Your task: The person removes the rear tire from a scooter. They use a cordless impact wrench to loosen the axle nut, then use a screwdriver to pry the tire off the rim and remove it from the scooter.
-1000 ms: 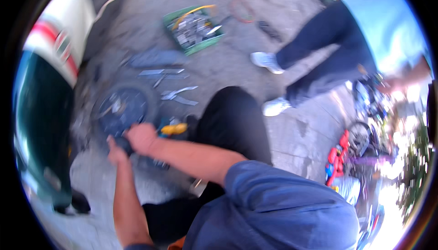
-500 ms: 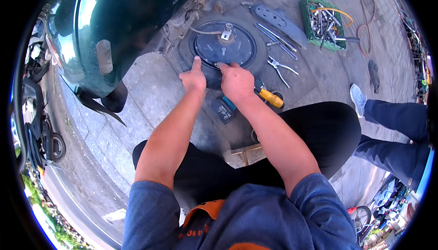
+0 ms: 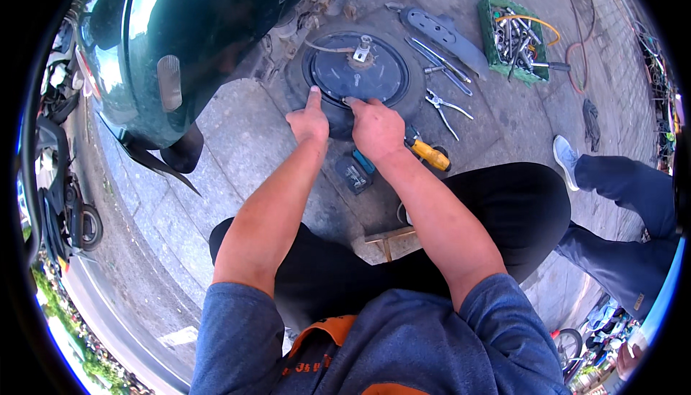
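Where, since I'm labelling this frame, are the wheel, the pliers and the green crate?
Wheel (image 3: pixel 366 82), head view: on its dark disc face.
Pliers (image 3: pixel 436 100), head view: around the joint.
Green crate (image 3: pixel 524 74), head view: on its near wall.

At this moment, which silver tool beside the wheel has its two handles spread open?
The pliers, nearest to the right hand: their handles make a V, while the long tools lie straight beyond them.

From afar I see glossy bodywork (image 3: pixel 194 42) at ten o'clock, a matt rubber tyre (image 3: pixel 340 121) at twelve, shiny metal pliers (image 3: pixel 438 102) and a plastic-looking crate (image 3: pixel 489 38) at two, rough paving (image 3: pixel 230 139).
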{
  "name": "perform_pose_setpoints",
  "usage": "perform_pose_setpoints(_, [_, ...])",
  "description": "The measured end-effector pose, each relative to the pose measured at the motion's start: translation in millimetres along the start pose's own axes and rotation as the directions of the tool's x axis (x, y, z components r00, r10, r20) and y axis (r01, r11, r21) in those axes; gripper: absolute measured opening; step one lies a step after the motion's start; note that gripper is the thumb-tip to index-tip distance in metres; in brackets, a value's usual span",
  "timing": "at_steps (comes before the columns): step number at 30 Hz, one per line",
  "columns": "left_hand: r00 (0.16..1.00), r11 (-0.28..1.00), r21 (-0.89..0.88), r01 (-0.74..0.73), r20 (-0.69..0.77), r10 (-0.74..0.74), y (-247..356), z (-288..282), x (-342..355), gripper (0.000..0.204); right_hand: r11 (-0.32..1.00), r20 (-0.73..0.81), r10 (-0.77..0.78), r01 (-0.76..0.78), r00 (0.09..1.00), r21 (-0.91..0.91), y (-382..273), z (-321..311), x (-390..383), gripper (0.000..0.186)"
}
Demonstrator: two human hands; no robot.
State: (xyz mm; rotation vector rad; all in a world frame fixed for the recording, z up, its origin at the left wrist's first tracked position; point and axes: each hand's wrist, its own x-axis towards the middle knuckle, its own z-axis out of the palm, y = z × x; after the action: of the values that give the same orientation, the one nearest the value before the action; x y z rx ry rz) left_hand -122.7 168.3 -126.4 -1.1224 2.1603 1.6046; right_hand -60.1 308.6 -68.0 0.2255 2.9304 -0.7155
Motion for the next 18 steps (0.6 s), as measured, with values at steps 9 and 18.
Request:
perform_pose_setpoints(9, [0.996,0.997,0.071,0.007,-0.092,0.000,5.7,1.4,-8.3,0.088,1.000,-0.001,-0.014,0.014,1.000,0.018,3.6,4.1,2.0,0.041])
perform_pose_setpoints(18, [1.000,0.999,0.050,0.008,0.010,-0.008,4.3,-2.9,-2.9,0.095,1.000,0.005,-0.010,0.010,1.000,0.004,3.3,3.7,3.0,0.042])
